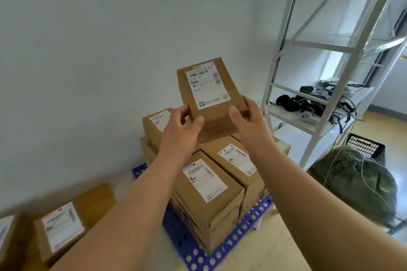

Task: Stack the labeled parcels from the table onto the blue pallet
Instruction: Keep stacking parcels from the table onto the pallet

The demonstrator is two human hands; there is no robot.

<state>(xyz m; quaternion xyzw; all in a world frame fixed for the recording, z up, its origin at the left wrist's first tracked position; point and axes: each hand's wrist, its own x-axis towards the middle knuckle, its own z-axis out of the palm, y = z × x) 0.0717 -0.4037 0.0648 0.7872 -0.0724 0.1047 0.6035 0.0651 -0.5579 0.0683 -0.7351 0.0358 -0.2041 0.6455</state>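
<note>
I hold a labeled parcel (210, 90) up over the stack, label facing me, my left hand (182, 125) and right hand (246, 121) gripping its near corners, thumbs on top. Below it, several parcels (207, 185) already sit in layers on the blue pallet (220, 253). At least two more (61, 226) wait on the table (94, 200) at my left, so I judge the job well on, not finished
</note>
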